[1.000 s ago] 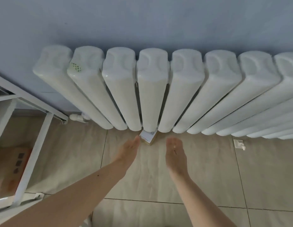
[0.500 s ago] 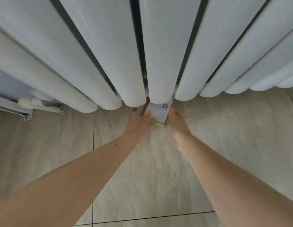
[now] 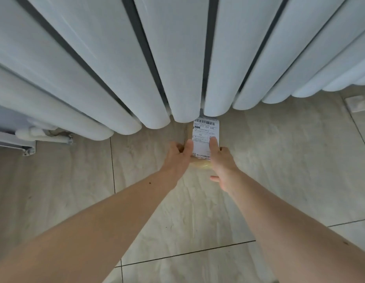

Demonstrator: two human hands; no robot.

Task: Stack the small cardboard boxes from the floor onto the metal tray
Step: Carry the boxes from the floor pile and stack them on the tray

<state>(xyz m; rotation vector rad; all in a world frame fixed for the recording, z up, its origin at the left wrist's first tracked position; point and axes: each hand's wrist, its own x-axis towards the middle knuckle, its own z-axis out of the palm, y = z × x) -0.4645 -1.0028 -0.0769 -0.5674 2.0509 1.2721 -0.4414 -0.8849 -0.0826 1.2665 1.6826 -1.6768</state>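
A small cardboard box (image 3: 205, 131) with a white shipping label on top lies on the floor, its far end tucked under the radiator. My left hand (image 3: 178, 158) grips its left side, thumb lying on the top edge. My right hand (image 3: 222, 162) holds the right side, one finger resting on the label. The near end of the box is hidden behind my hands. The metal tray is out of view.
A white column radiator (image 3: 177, 58) hangs low over the box and fills the top of the view. Its pipe and valve (image 3: 42, 133) sit at the left. A small white block (image 3: 359, 103) lies on the beige tiled floor (image 3: 279, 160) at the right.
My head came much closer to the radiator. Both hands went from open, apart in front of the box, to closing on its two sides; the box has slid out a little from under the radiator.
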